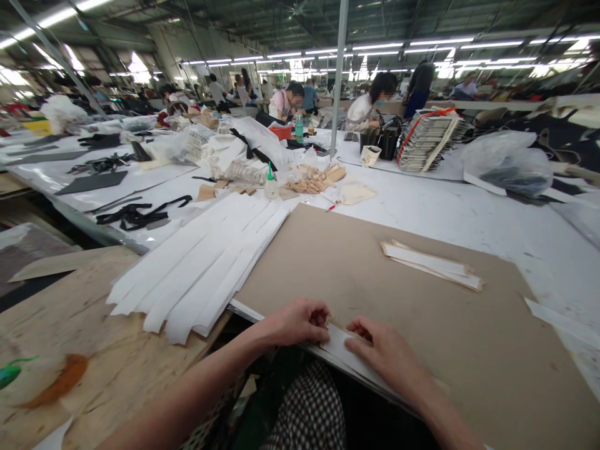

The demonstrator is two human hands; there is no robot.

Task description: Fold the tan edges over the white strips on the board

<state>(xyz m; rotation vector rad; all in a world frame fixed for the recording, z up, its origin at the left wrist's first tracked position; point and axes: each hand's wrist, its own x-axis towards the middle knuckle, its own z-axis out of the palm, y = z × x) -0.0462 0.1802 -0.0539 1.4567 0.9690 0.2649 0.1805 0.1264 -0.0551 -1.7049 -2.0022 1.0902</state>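
Note:
At the near edge of the brown board (328,262) lies a white strip (344,353), partly covered by my fingers. My left hand (302,322) is closed, its curled fingers and thumb pinching the strip's left end. My right hand (387,347) bends over the same strip, thumb and fingers pressed on it a little farther right. Beyond the hands, a small stack of white strips with tan edges (431,262) rests on the board. Long white strips (201,262) lie fanned out left of the board.
A glue bottle with a green tip (270,184) stands behind the board, near tan pieces (316,179). Black straps (140,212) lie on the left table. A metal post (339,81) rises behind. A tied stack (426,140) stands at back right. Other people work farther off.

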